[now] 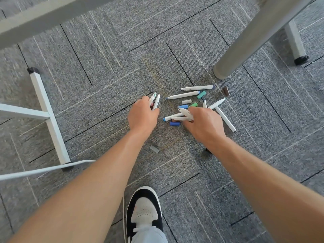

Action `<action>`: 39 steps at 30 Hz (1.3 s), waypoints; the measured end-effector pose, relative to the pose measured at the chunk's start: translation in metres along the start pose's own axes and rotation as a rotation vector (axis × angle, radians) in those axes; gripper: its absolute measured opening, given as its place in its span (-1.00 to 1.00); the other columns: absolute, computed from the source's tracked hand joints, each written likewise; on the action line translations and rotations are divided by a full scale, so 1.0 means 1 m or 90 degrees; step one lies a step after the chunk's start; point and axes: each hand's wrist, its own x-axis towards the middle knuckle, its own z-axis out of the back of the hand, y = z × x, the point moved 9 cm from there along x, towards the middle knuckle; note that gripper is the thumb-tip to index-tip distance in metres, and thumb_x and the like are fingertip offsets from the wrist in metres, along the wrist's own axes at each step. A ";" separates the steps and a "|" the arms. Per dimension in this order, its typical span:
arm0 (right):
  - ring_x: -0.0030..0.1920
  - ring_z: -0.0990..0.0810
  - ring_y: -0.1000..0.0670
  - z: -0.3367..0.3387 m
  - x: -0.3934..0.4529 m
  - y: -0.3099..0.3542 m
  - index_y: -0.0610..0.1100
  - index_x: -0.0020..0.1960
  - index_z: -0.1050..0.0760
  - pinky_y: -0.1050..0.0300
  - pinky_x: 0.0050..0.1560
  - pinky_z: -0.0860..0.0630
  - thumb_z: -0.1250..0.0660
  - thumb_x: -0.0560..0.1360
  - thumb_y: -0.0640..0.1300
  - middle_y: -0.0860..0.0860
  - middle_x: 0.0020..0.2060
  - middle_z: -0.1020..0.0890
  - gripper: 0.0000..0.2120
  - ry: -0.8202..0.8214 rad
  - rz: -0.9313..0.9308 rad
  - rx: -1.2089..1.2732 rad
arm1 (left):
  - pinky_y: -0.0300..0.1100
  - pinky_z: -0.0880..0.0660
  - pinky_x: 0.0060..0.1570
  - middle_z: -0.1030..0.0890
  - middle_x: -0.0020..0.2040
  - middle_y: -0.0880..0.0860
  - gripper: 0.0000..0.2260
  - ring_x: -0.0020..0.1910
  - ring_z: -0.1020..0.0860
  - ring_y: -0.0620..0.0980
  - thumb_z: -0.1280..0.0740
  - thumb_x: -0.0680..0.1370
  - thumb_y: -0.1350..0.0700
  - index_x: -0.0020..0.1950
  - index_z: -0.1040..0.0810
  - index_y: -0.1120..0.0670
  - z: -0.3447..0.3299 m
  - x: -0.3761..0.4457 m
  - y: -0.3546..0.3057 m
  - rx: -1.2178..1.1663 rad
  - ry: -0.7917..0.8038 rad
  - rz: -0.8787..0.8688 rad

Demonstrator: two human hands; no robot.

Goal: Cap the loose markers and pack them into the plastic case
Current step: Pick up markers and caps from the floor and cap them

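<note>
My left hand (pixel 142 115) grips two uncapped markers (pixel 155 102). My right hand (pixel 204 124) clutches a bundle of markers (pixel 185 115) above the carpet (pixel 105 95), where more markers (pixel 183 95) and loose caps (pixel 201 94) lie scattered beside it.

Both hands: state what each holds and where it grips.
Left hand grips two uncapped markers by their lower barrels. Right hand grips several markers around mid-barrel.
</note>
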 end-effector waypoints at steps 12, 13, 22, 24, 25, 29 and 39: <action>-0.37 -0.53 0.01 0.023 -0.030 -0.042 -0.08 -0.07 -0.57 0.09 -0.37 -0.47 -0.46 0.54 0.07 0.05 -0.32 -0.57 -0.78 -0.045 -0.118 0.178 | -0.16 -0.27 -0.45 -0.45 -0.37 -0.03 -0.79 -0.45 -0.34 -0.03 -0.37 0.54 0.02 -0.21 -0.39 0.02 -0.013 -0.039 -0.044 -0.145 0.087 -0.084; -0.38 -0.53 -0.01 0.024 -0.032 -0.047 -0.09 -0.10 -0.55 0.08 -0.38 -0.47 -0.46 0.52 0.07 0.03 -0.34 -0.58 -0.77 -0.051 -0.137 0.195 | -0.17 -0.27 -0.45 -0.45 -0.36 -0.03 -0.81 -0.45 -0.35 -0.03 -0.36 0.55 0.03 -0.19 -0.41 0.03 -0.017 -0.040 -0.048 -0.152 0.100 -0.090; -0.28 -0.68 -0.16 0.018 -0.035 -0.073 -0.12 -0.04 -0.56 -0.21 -0.31 -0.67 -0.41 0.59 0.00 -0.06 -0.27 -0.65 -0.82 -0.015 -0.199 0.318 | -0.33 -0.29 -0.52 -0.49 -0.34 -0.07 -0.84 -0.50 -0.47 -0.19 -0.36 0.64 0.05 -0.10 -0.50 0.06 -0.016 -0.036 -0.067 -0.198 0.139 -0.137; -0.32 -0.67 -0.16 0.013 -0.033 -0.076 -0.13 -0.04 -0.54 -0.24 -0.31 -0.67 -0.38 0.63 -0.06 -0.13 -0.23 -0.67 -0.85 0.003 -0.209 0.370 | -0.11 -0.36 -0.44 -0.49 -0.34 -0.01 -0.79 -0.42 -0.45 -0.04 -0.35 0.63 0.06 -0.18 -0.46 0.04 -0.017 -0.033 -0.063 -0.181 0.133 -0.142; -0.35 -0.63 -0.12 0.012 -0.032 -0.077 -0.13 -0.05 -0.54 -0.25 -0.31 -0.66 -0.37 0.64 -0.07 -0.15 -0.22 -0.67 -0.85 0.005 -0.209 0.384 | -0.04 -0.39 -0.41 -0.50 -0.33 0.02 -0.79 -0.40 -0.44 0.02 -0.34 0.63 0.07 -0.19 -0.45 0.04 -0.018 -0.032 -0.061 -0.175 0.133 -0.141; -0.33 -0.55 -0.07 0.012 -0.028 -0.079 -0.10 -0.08 -0.54 -0.25 -0.25 -0.64 -0.39 0.62 -0.07 -0.14 -0.22 -0.65 -0.86 -0.005 -0.218 0.389 | 0.03 -0.43 -0.41 -0.56 -0.30 0.07 -0.88 -0.40 -0.45 0.05 -0.36 0.58 0.10 -0.15 -0.52 0.06 -0.020 -0.029 -0.056 -0.166 0.135 -0.128; -0.30 -0.57 -0.09 0.009 -0.020 -0.091 -0.02 -0.08 -0.54 -0.31 -0.20 -0.66 -0.41 0.59 -0.03 -0.08 -0.20 -0.66 -0.89 -0.050 -0.284 0.393 | -0.06 -0.46 -0.37 -0.59 -0.24 0.00 -0.85 -0.36 -0.50 -0.02 -0.44 0.57 0.04 -0.14 -0.52 0.00 -0.027 -0.018 -0.058 -0.064 0.169 -0.148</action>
